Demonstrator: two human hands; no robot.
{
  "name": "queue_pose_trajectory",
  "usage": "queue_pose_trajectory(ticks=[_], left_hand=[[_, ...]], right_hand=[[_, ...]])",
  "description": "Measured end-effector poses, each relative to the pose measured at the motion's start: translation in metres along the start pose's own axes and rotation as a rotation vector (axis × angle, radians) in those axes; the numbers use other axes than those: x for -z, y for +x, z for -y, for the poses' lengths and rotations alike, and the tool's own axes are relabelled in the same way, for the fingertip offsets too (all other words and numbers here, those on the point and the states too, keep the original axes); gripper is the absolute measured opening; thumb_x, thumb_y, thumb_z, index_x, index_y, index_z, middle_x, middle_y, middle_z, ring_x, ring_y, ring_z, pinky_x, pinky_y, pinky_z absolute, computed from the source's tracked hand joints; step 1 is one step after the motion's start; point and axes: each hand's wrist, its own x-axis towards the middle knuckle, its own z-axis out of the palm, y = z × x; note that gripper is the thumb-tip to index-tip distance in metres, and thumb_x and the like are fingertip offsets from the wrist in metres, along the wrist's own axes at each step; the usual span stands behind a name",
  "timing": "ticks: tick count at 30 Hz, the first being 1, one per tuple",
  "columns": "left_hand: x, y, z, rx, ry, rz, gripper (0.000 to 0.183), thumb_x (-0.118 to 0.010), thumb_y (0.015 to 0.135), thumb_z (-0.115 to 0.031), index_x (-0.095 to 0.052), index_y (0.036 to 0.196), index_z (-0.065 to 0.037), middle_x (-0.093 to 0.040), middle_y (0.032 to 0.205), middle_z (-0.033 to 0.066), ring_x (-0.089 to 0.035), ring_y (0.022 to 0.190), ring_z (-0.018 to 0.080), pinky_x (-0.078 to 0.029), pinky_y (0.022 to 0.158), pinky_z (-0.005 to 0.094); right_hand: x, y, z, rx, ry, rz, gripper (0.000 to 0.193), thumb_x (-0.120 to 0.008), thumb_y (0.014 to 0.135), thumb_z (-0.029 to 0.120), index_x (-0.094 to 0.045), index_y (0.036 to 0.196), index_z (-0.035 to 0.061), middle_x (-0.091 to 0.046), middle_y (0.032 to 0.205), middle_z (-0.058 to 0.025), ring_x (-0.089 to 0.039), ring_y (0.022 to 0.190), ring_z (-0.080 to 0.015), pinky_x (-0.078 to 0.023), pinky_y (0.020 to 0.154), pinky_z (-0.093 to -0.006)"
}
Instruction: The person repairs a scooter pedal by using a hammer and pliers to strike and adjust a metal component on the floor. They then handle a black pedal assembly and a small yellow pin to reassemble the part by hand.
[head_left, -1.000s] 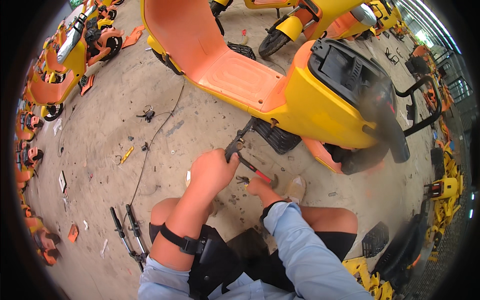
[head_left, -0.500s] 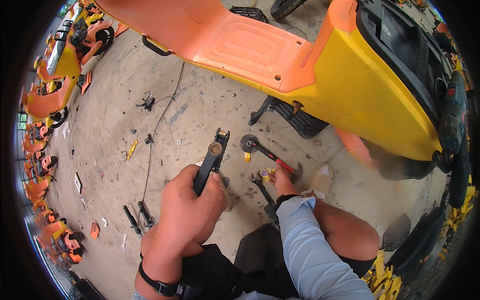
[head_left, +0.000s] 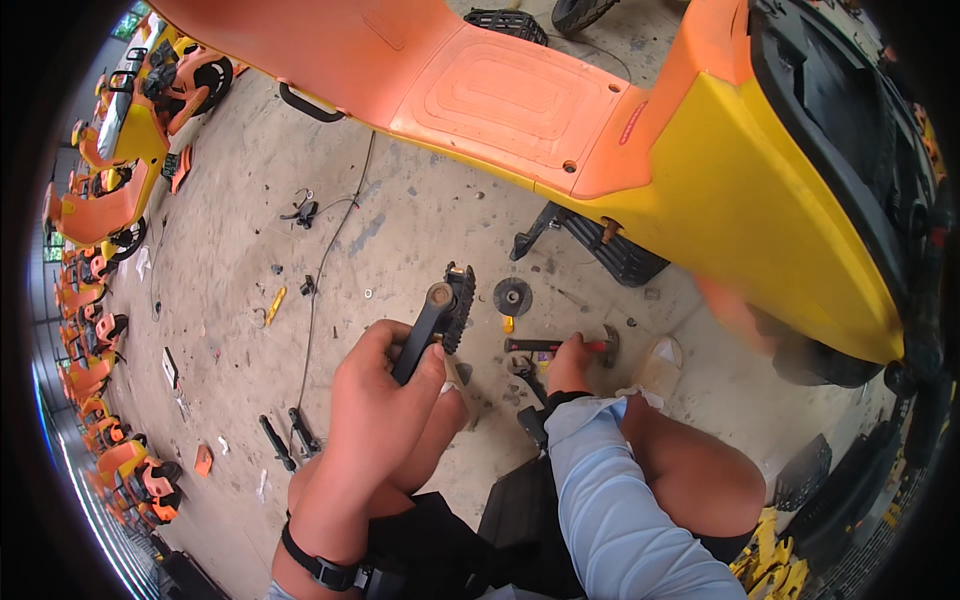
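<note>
My left hand [head_left: 385, 400] is closed round a black crank arm, its pedal [head_left: 459, 305] with toothed edges pointing up and away from me. Low by the floor, my right hand [head_left: 570, 368] grips a hammer [head_left: 530, 345] by its red and black handle, the metal head to the right. Just beyond lies a dark round disc [head_left: 513, 296] with a hole in its middle, beside a small yellow piece [head_left: 508, 324]. An adjustable wrench [head_left: 523, 372] rests next to my right hand, and a yellow packet is mostly hidden there.
An orange and yellow scooter [head_left: 560, 130] stands across the far side, a black pedal [head_left: 620, 255] under its body. Loose black parts [head_left: 290, 440], a yellow tool [head_left: 275, 305] and a cable [head_left: 330, 250] lie on the floor. More scooters [head_left: 110, 210] line the left.
My right hand has taken hold of the hammer; its handle has swung off the disc and now lies level. My left hand still holds the crank arm. The view has shifted slightly.
</note>
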Motion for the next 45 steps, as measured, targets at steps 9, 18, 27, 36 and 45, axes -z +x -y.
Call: queue_pose_trajectory(ticks=[9, 18, 27, 36, 45], left_hand=[[-0.004, 0.022, -0.002, 0.053, -0.484, 0.009, 0.029, -0.067, 0.091, -0.013, -0.053, 0.112, 0.001, -0.059, 0.089, 0.0047, -0.055, 0.065, 0.0072, -0.047, 0.051, 0.0228], [-0.034, 0.064, 0.029, -0.074, -0.649, -0.238, 0.028, -0.067, 0.093, -0.022, -0.059, 0.105, 0.002, -0.06, 0.08, 0.0036, -0.055, 0.06, 0.0104, -0.046, 0.054, 0.0266], [-0.084, 0.123, 0.03, 0.174, -0.849, 0.088, 0.031, -0.054, 0.101, -0.03, -0.057, 0.113, -0.001, -0.058, 0.082, 0.0034, -0.057, 0.067, 0.0131, -0.047, 0.059, 0.0286], [-0.179, 0.181, 0.033, 0.099, -0.967, 0.076, 0.033, -0.052, 0.102, -0.031, -0.056, 0.119, -0.003, -0.058, 0.083, 0.0038, -0.058, 0.071, 0.013, -0.048, 0.062, 0.0287], [-0.218, 0.172, 0.036, -0.05, -0.353, -0.183, 0.022, -0.052, 0.096, -0.019, -0.053, 0.098, 0.003, -0.063, 0.083, 0.0322, -0.06, 0.083, 0.0529, -0.048, 0.073, 0.056]], right_hand=[[0.014, -0.148, 0.073, -0.007, -0.143, 0.635, 0.015, -0.062, 0.086, 0.015, -0.058, 0.087, 0.0004, -0.057, 0.068, -0.0088, -0.054, 0.054, -0.0202, -0.047, 0.051, -0.0339], [0.109, -0.361, 0.257, 0.388, -0.545, 1.108, 0.025, -0.06, 0.097, 0.028, -0.055, 0.11, 0.0078, -0.066, 0.087, -0.0082, -0.051, 0.059, -0.013, -0.046, 0.052, -0.0294], [0.164, -0.33, 0.267, 0.978, -0.736, 0.734, 0.021, -0.059, 0.094, 0.02, -0.056, 0.102, 0.0002, -0.059, 0.077, -0.013, -0.06, 0.067, -0.0232, -0.048, 0.061, -0.0369], [0.131, -0.288, 0.285, 1.54, -0.511, 0.774, 0.033, -0.063, 0.093, 0.021, -0.056, 0.118, -0.0005, -0.06, 0.083, -0.0166, -0.059, 0.075, -0.0263, -0.048, 0.071, -0.0365], [0.095, -0.272, 0.282, 1.23, -0.767, 0.683, 0.03, -0.062, 0.095, 0.027, -0.06, 0.108, -0.0004, -0.061, 0.076, -0.0143, -0.059, 0.068, -0.0256, -0.047, 0.066, -0.0372]])
